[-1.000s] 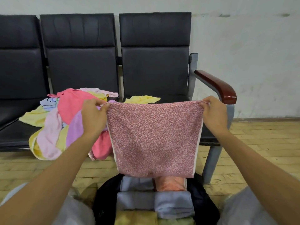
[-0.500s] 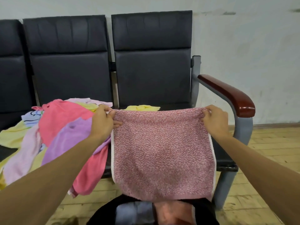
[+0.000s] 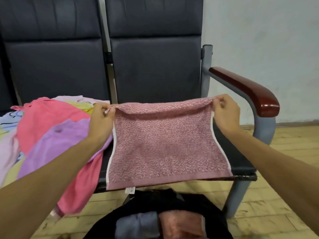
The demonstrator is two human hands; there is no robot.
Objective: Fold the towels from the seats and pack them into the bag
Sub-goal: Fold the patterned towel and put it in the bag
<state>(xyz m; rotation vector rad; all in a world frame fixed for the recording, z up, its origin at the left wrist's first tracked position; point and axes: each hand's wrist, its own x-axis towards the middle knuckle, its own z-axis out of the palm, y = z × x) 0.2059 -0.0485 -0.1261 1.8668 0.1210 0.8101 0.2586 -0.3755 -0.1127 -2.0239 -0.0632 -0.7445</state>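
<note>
Hands (image 3: 101,118) pinching towel (image 3: 165,145) corners

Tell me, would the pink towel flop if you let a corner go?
Probably yes: the towel sags between the left hand and right hand and lies limp on the seat. It seems light, since pinching fingers alone lift it. Its fuzzy weave likely won't slip.

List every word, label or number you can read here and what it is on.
No readable text.
Small white tag on the near hem of the pink towel: too blurred to read.
Black marks on the pale blue towel: not legible as letters.
</note>
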